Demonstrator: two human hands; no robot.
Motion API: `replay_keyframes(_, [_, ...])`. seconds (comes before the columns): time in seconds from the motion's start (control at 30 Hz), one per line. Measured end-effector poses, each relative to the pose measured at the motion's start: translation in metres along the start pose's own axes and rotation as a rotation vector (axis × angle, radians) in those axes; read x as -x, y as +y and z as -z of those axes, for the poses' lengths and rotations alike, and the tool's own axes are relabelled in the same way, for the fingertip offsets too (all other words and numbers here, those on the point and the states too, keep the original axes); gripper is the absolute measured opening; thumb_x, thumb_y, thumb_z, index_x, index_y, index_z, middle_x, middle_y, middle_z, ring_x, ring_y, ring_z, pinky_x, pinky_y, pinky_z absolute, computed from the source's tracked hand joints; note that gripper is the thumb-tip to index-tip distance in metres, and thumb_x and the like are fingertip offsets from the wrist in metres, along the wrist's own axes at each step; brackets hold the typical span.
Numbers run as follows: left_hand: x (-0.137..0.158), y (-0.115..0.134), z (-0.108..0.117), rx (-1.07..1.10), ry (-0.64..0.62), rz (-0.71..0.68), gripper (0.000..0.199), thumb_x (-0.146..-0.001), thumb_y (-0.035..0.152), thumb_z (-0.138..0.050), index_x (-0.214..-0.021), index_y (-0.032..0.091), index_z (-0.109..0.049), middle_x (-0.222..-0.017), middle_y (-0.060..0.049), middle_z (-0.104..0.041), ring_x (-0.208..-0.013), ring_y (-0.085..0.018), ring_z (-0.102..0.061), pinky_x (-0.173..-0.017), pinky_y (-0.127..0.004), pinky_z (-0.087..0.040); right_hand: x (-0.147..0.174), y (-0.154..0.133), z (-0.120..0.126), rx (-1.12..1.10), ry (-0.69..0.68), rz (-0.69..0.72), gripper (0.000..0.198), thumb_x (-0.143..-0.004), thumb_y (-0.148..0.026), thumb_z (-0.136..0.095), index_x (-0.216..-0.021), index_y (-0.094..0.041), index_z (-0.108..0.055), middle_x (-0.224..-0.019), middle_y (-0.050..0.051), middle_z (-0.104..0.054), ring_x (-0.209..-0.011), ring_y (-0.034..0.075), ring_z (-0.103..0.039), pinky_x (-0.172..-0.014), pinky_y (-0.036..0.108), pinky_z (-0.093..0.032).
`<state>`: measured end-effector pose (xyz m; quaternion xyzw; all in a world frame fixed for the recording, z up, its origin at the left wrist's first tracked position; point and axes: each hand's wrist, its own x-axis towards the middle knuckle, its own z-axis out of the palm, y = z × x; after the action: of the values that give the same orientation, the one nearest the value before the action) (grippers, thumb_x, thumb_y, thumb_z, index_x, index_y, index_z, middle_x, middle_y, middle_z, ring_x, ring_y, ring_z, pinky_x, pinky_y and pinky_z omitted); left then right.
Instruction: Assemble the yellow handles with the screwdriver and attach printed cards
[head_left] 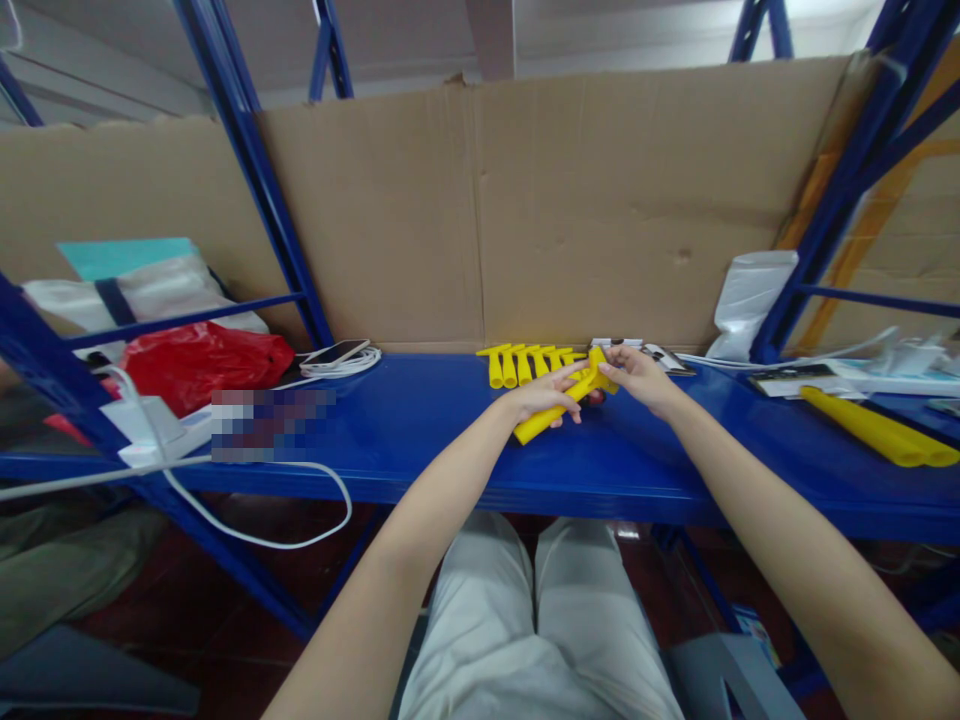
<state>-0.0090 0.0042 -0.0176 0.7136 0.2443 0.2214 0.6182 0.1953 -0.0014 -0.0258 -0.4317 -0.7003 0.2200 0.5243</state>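
Observation:
Above the blue shelf top (pixel 420 430) I hold a yellow T-shaped plastic piece (pixel 534 425) with a tubular handle, tilted so its open end points down to the left. My left hand (pixel 536 397) is closed around the handle, its fingers partly spread across it. At the head end, my right hand (pixel 637 378) pinches the piece between thumb and fingers. Just behind my hands stands a row of several similar yellow T-shaped pieces (pixel 510 368), side by side. A small dark reddish object (pixel 596 397) shows beneath the head, too hidden to name.
Two long yellow tapered pieces (pixel 862 425) lie at the right. To the left are a red plastic bag (pixel 202 365), a white power strip (pixel 150 430) with a hanging cable, and a phone (pixel 337 351) on a coiled cable. A cardboard wall (pixel 585 210) closes the back.

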Motion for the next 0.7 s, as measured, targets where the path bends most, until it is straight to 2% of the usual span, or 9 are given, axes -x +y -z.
replay_keyframes(0.23, [-0.001, 0.0, -0.001, 0.052, 0.019, -0.01, 0.097, -0.066, -0.003, -0.056, -0.147, 0.039, -0.024, -0.141, -0.014, -0.044, -0.058, -0.007, -0.062, -0.04, -0.015, -0.04, -0.002, 0.006, -0.002, 0.061, 0.017, 0.031, 0.049, -0.07, -0.067, -0.061, -0.083, -0.021, -0.049, -0.081, 0.003, -0.059, -0.075, 0.017, -0.057, -0.074, 0.035, -0.051])
replay_keyframes(0.37, [-0.006, -0.003, -0.002, 0.096, 0.107, -0.01, 0.097, -0.067, -0.004, -0.055, -0.148, 0.039, -0.023, -0.135, -0.012, -0.051, -0.057, -0.006, -0.061, -0.04, -0.014, -0.039, -0.006, 0.019, -0.006, 0.284, 0.111, 0.118, 0.047, -0.076, -0.063, -0.057, -0.092, -0.019, -0.054, -0.097, 0.011, -0.064, -0.091, 0.022, -0.06, -0.086, 0.04, -0.048])
replay_keyframes(0.43, [-0.008, -0.003, -0.002, 0.133, 0.172, -0.018, 0.097, -0.068, -0.003, -0.054, -0.148, 0.038, -0.02, -0.131, -0.011, -0.054, -0.055, -0.006, -0.06, -0.04, -0.014, -0.039, -0.008, 0.023, -0.006, 0.391, 0.154, 0.136, 0.047, -0.076, -0.058, -0.059, -0.098, -0.017, -0.056, -0.106, 0.015, -0.063, -0.098, 0.026, -0.06, -0.089, 0.043, -0.047])
replay_keyframes(0.5, [-0.01, -0.003, -0.001, 0.175, 0.262, -0.026, 0.098, -0.068, -0.003, -0.053, -0.149, 0.038, -0.017, -0.127, -0.011, -0.056, -0.054, -0.005, -0.059, -0.04, -0.015, -0.039, -0.008, 0.025, -0.004, 0.485, 0.155, 0.145, 0.041, -0.077, -0.053, -0.058, -0.096, -0.016, -0.06, -0.105, 0.017, -0.064, -0.098, 0.028, -0.061, -0.088, 0.045, -0.048])
replay_keyframes(0.57, [-0.011, -0.002, 0.001, 0.214, 0.36, -0.036, 0.099, -0.068, -0.004, -0.051, -0.15, 0.037, -0.014, -0.124, -0.01, -0.058, -0.051, -0.005, -0.056, -0.04, -0.016, -0.038, -0.007, 0.023, -0.001, 0.563, 0.061, 0.161, 0.033, -0.08, -0.049, -0.056, -0.085, -0.017, -0.064, -0.096, 0.016, -0.067, -0.094, 0.029, -0.062, -0.087, 0.045, -0.048])
replay_keyframes(0.7, [-0.013, -0.003, 0.006, 0.257, 0.529, -0.036, 0.095, -0.07, -0.003, -0.048, -0.15, 0.038, -0.015, -0.118, -0.008, -0.061, -0.048, -0.004, -0.052, -0.04, -0.016, -0.039, -0.001, 0.016, 0.0, 0.64, -0.244, 0.17, 0.025, -0.08, -0.043, -0.057, -0.075, -0.02, -0.068, -0.083, 0.011, -0.07, -0.081, 0.027, -0.065, -0.079, 0.041, -0.05])
